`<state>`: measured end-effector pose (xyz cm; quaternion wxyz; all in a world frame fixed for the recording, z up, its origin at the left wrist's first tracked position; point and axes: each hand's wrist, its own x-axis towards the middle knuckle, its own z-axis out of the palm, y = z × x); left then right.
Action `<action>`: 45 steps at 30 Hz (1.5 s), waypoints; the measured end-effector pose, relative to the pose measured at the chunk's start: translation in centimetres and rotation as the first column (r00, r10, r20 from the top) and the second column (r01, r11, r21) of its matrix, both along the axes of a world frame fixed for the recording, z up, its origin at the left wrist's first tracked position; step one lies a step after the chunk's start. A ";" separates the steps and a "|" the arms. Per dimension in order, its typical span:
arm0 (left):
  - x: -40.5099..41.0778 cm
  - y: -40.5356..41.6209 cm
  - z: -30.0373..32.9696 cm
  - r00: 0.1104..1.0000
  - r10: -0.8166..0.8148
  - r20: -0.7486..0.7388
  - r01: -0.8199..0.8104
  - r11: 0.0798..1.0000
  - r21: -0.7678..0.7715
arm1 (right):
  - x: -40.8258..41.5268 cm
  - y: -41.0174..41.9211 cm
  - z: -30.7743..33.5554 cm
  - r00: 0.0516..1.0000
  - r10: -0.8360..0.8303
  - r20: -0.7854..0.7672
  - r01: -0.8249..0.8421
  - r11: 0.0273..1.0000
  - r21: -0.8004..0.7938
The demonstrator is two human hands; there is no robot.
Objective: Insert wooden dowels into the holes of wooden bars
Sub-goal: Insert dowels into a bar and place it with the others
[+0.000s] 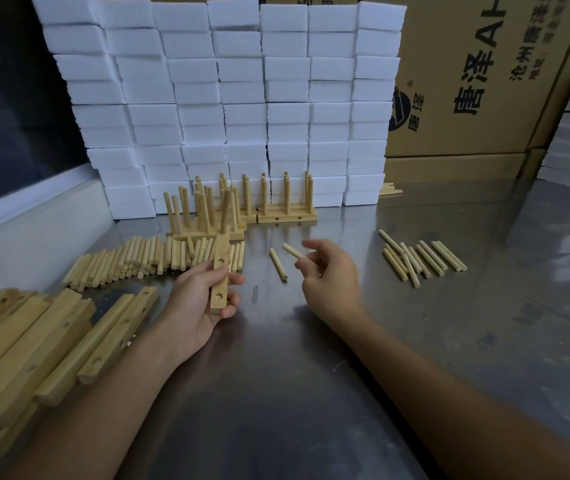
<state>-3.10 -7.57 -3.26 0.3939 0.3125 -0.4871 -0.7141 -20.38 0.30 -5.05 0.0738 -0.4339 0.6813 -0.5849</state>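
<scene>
While both hands hover over the grey steel table (311,393), the scene reads as follows.

Left hand: the left hand (204,299) is palm-up, its fingers and thumb curled round a pale rectangular wooden bar with round holes (220,271), gripping it at the near half.
Held bar: it points away from the person, two empty holes showing on its upper face between the fingers; one light wooden dowel (225,211) stands upright at its far end.
Right hand: the right hand (328,275) pinches a short round wooden dowel (292,252) between thumb and fingertips, the free end pointing up and to the left; the remaining fingers are loosely spread.
Gap between hands: the pinched dowel is near the held bar but apart from it; a single loose dowel (278,264) lies on the table between the two hands.
Dowel supply, left: a long row of pale wooden dowels (145,261) lies side by side just beyond the left hand.
Dowel supply, right: a small scattered group of dowels (422,259) lies well to the right of the right hand.
Empty bars: a heap of drilled wooden bars (34,344) sits at the near left edge.
Finished pieces: bars with upright dowels (259,202) stand at the back, against a wall of stacked white foam blocks (228,98).
Background: brown cardboard cartons with black print (477,81) rise at the right rear.
</scene>
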 end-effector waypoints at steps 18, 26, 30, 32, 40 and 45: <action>-0.4 0.5 0.1 0.997 0.000 0.079 0.005 0.998 -0.062 | 1.2 0.4 0.5 0.973 -0.014 -0.229 0.003 0.999 -0.047; -0.3 0.3 -0.2 0.994 -0.026 0.106 0.034 0.996 -0.078 | 1.9 0.5 1.1 0.996 0.087 -0.003 -0.086 0.979 -0.184; -0.4 0.4 -0.3 0.994 -0.022 0.109 0.034 0.994 -0.103 | 2.7 0.2 1.1 0.943 0.259 0.210 -0.218 0.956 -0.197; -0.5 0.4 -0.3 0.994 -0.023 0.109 0.036 0.993 -0.115 | 2.9 0.1 1.0 0.944 0.284 0.169 -0.253 0.950 -0.186; -0.6 0.2 -0.5 0.995 -0.037 0.089 0.049 0.989 -0.138 | 3.2 0.3 0.8 0.973 0.230 -0.028 -0.231 0.966 -0.111; -0.7 0.1 -0.9 0.995 -0.026 0.095 0.041 0.985 -0.166 | 3.3 0.3 0.8 0.976 0.159 -0.149 -0.174 0.981 -0.089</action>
